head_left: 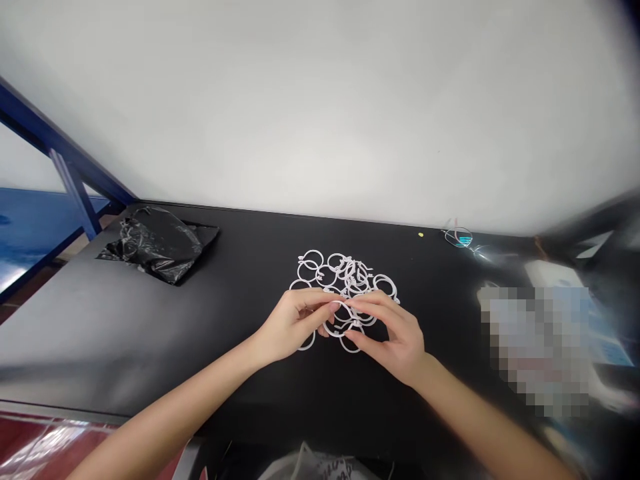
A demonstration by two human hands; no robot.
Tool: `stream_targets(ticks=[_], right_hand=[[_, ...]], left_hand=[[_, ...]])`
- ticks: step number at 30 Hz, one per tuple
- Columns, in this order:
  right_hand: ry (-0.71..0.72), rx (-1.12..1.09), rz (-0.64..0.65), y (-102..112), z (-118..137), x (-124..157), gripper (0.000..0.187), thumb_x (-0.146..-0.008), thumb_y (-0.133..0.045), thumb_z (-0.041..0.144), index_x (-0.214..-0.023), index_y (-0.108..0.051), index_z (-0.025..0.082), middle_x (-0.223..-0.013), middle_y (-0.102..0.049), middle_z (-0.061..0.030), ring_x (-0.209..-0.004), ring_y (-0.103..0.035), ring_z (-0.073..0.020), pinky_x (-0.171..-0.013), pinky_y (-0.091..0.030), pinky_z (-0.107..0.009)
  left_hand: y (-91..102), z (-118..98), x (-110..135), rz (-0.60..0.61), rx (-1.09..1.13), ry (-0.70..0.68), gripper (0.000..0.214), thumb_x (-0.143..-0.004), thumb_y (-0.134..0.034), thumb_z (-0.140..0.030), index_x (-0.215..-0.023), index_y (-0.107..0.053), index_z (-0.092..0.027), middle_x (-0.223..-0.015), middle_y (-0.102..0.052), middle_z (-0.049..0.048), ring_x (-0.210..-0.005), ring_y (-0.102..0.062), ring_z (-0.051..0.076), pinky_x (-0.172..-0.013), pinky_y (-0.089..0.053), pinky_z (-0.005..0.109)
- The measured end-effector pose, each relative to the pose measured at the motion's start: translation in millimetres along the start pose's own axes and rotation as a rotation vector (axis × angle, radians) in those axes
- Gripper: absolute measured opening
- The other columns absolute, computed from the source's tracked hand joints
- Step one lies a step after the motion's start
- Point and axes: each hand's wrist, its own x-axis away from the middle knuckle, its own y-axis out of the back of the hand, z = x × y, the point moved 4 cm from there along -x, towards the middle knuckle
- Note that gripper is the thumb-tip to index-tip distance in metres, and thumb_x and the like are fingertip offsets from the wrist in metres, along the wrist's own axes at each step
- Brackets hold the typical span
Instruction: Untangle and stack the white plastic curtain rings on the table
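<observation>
A thin white plastic ring is held above the black table, in the middle of the view. My left hand pinches its left side between thumb and fingers. From the right, my right hand closes on the same ring, its index fingertip at the top edge and its thumb lower down. Behind and beneath both hands lies a loose pile of similar white rings, several overlapping, some with small clasp-like tabs. My fingers partly cover the pile and the held ring's edge.
A crumpled black plastic bag lies at the table's back left. Eyeglasses and a small yellow bit are near the white wall. Blurred packages sit at right. A blue metal frame stands at left.
</observation>
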Motion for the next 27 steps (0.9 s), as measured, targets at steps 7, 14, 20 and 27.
stream_targets(ticks=[7, 14, 20, 27], right_hand=[[-0.022, -0.042, -0.027, 2.1, 2.2, -3.8, 0.023, -0.083, -0.070, 0.017, -0.105, -0.070, 0.023, -0.090, -0.071, -0.0066, -0.077, -0.069, -0.0198, -0.065, -0.060, -0.034], [0.029, 0.058, -0.135, -1.7, 7.4, 5.9, 0.031, -0.083, -0.067, 0.006, -0.107, -0.070, 0.025, -0.082, -0.074, -0.0036, -0.068, -0.070, -0.0177, -0.056, -0.060, -0.028], [0.099, 0.099, -0.111, -13.6, 28.5, 11.1, 0.039, -0.085, -0.063, 0.006, -0.119, -0.065, 0.025, -0.081, -0.075, -0.0022, -0.066, -0.072, -0.0175, -0.060, -0.063, -0.027], [0.020, 0.061, -0.117, -12.6, 21.2, 10.4, 0.036, -0.088, -0.061, 0.012, -0.121, -0.064, 0.025, -0.086, -0.076, -0.0042, -0.073, -0.074, -0.0195, -0.064, -0.064, -0.031]], left_hand=[[-1.0, 0.8, -1.4, 0.070, 0.131, 0.146, 0.031, -0.086, -0.065, -0.040, -0.100, -0.075, -0.014, -0.071, -0.064, 0.0016, -0.055, -0.060, 0.010, -0.055, -0.059, 0.024], [-6.5, -9.9, 8.2, 0.007, -0.345, -0.256, 0.051, -0.095, -0.043, -0.053, -0.126, -0.059, -0.015, -0.099, -0.062, 0.0105, -0.073, -0.061, 0.015, -0.063, -0.058, 0.030], [-20.6, -4.4, 20.3, -0.037, -0.813, -0.641, 0.050, -0.102, -0.020, -0.046, -0.093, -0.059, -0.015, -0.074, -0.057, 0.0053, -0.058, -0.050, 0.013, -0.049, -0.044, 0.024], [-9.9, -12.2, 13.2, -0.060, -0.950, -0.636, 0.046, -0.102, -0.025, -0.043, -0.088, -0.058, -0.016, -0.072, -0.057, 0.0039, -0.058, -0.050, 0.013, -0.052, -0.042, 0.024]])
